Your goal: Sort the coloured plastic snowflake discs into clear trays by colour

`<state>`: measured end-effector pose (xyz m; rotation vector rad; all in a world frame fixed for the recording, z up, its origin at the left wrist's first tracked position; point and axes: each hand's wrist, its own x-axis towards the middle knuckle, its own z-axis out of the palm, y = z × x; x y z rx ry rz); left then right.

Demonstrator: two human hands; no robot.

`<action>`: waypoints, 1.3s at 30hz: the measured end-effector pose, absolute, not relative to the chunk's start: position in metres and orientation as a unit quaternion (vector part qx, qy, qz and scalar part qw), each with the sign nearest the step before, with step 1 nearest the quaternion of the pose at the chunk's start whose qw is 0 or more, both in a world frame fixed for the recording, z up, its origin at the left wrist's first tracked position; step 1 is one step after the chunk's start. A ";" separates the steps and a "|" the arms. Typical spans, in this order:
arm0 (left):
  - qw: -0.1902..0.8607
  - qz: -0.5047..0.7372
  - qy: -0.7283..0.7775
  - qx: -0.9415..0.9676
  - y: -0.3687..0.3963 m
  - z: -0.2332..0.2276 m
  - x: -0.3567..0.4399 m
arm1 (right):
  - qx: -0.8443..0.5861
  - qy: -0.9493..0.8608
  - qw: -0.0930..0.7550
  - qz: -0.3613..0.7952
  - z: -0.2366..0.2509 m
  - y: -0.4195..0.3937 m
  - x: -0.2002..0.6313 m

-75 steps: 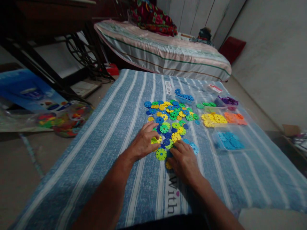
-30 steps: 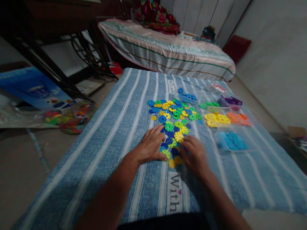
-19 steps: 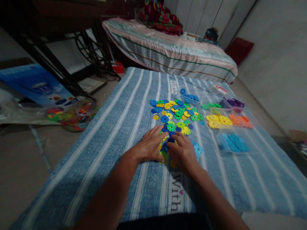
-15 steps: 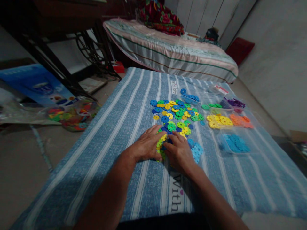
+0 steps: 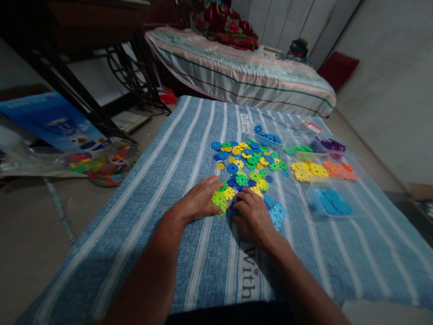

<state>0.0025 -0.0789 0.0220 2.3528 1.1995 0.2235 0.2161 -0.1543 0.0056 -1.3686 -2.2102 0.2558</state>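
A pile of notched plastic snowflake discs (image 5: 252, 160) in blue, green and yellow lies on the striped cloth. My left hand (image 5: 199, 198) rests at the near left of the pile, thumb and fingers apart, cupped against several yellow-green discs (image 5: 221, 197). Across a small gap, my right hand (image 5: 254, 214) has its fingers curled down over dark blue discs (image 5: 234, 208), partly hidden under the fingertips. Just right of that hand lie light blue discs (image 5: 278, 213).
Clear tubs to the right hold sorted discs: yellow (image 5: 309, 170), orange (image 5: 340, 170), light blue (image 5: 333, 201), purple (image 5: 330, 144) and blue (image 5: 269, 137). Green discs (image 5: 299, 149) sit near them. A bed (image 5: 243, 76) stands behind; bagged toys (image 5: 108, 162) lie left on the floor.
My left hand has slid left, and the yellow-green discs beside it have moved left, away from the dark blue ones. My right hand has stayed nearly in place.
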 end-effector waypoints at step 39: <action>0.117 0.169 0.418 0.885 -0.100 0.007 0.073 | -0.589 -0.767 0.250 -0.033 -0.004 -0.202 0.242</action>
